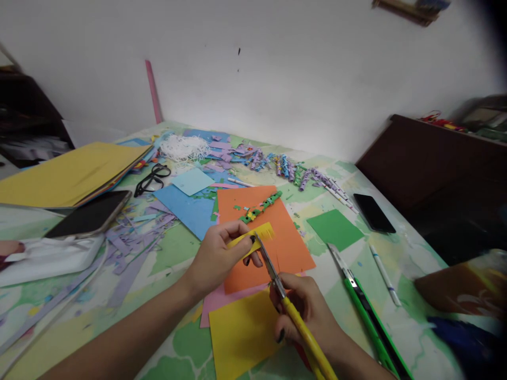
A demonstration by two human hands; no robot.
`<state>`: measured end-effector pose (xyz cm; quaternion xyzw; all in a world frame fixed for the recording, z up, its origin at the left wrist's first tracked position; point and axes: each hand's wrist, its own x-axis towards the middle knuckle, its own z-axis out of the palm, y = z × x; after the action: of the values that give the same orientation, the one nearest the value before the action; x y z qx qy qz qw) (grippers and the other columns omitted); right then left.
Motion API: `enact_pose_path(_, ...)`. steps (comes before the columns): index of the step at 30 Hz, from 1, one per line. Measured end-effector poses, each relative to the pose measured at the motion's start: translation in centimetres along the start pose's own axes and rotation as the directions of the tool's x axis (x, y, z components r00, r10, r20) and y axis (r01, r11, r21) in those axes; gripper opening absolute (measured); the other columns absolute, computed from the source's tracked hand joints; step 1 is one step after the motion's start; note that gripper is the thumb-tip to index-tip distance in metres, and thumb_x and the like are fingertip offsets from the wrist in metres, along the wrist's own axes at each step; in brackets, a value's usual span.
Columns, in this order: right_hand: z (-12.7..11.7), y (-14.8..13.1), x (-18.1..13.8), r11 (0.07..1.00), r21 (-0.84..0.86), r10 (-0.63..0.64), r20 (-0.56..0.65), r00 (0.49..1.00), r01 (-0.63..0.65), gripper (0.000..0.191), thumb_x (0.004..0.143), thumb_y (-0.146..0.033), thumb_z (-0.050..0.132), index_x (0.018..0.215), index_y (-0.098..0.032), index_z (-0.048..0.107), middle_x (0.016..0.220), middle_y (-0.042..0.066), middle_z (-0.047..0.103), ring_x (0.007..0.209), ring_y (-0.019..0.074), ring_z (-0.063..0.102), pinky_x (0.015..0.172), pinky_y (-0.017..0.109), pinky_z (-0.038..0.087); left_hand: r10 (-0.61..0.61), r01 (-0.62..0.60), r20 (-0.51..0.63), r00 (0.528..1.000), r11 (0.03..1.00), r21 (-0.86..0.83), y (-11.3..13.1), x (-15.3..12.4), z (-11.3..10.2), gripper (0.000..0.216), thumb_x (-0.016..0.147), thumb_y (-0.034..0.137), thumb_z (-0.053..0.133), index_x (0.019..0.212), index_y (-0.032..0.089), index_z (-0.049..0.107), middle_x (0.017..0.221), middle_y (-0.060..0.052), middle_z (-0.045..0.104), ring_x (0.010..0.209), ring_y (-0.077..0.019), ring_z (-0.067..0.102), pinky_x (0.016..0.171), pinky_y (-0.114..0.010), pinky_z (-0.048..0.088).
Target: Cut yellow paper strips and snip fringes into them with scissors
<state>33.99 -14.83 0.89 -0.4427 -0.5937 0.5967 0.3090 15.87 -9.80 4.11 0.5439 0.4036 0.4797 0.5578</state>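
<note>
My left hand (222, 253) pinches a small yellow paper piece (262, 236) with a fringed edge, holding it above an orange sheet (277, 248). My right hand (307, 311) grips yellow-handled scissors (285, 301), whose blades reach up to the yellow piece and meet its lower edge. A green and yellow paper strip (261, 207) lies on the orange sheet just beyond. A larger yellow sheet (241, 332) and a pink sheet (222, 301) lie under my wrists.
A green utility knife (368, 316), a white pen (384, 274), a green square (335, 228) and a black phone (373, 212) lie to the right. Left are a phone (89, 215), glasses (152, 179), blue paper (190, 208), a paper stack (67, 171) and purple scraps (130, 248).
</note>
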Motion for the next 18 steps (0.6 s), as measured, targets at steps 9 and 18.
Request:
enact_pose_path(9,0.0,-0.03,0.0,0.999,0.046,-0.009,0.008,1.0,0.008,0.058,0.051,-0.062,0.08,0.062,-0.02,0.042,0.05,-0.009,0.033,0.045,0.0068,0.031,0.038,0.02,0.022,-0.009,0.009,0.01,1.0,1.0,-0.005,-0.07,-0.08,-0.07,0.015,0.084,0.016,0.057,0.068,0.015,0.059,0.054,0.002,0.067,0.052,-0.0086,0.061,0.053,-0.019,0.044)
enact_pose_path(18,0.01,-0.08,0.0,1.0,0.007,-0.008,-0.003,1.0,0.008,0.056,0.053,-0.06,0.08,0.063,-0.019,0.044,0.051,-0.008,0.035,0.045,0.0067,0.031,0.038,0.019,0.023,0.006,-0.005,0.005,1.0,1.0,-0.022,-0.2,-0.05,-0.06,0.015,0.083,0.015,0.058,0.068,0.014,0.059,0.053,0.003,0.067,0.051,-0.0076,0.06,0.051,-0.017,0.043)
